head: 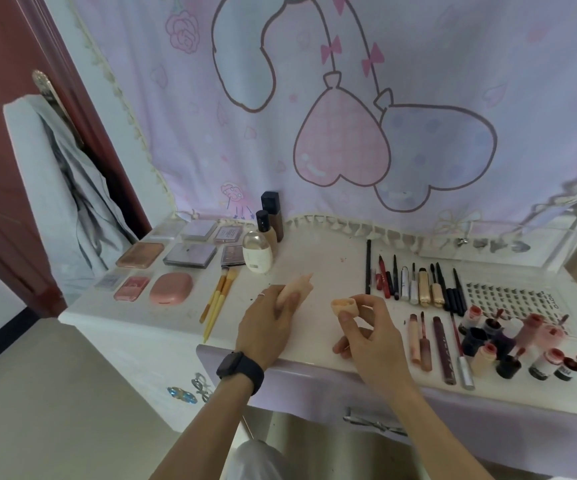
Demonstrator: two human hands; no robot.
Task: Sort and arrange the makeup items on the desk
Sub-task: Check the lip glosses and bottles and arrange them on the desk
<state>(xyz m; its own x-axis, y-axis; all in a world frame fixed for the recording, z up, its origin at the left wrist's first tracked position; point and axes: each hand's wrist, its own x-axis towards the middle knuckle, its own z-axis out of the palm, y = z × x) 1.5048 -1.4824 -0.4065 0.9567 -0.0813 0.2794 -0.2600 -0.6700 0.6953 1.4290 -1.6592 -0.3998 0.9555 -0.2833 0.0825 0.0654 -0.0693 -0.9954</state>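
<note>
My left hand (269,323) grips a peach-coloured tube (299,285) whose nozzle end points up and away over the middle of the desk (321,258). My right hand (363,327) pinches the tube's small peach cap (344,306) between thumb and forefinger, a short gap to the right of the tube. The cap's hollow side faces up.
Palettes and compacts (171,268) lie at the left, with yellow brushes (216,299) and foundation bottles (266,233) beside them. Pencils and mascaras (415,282) line up at the right, above lip glosses (436,344), small jars (522,348) and a lash tray (512,299).
</note>
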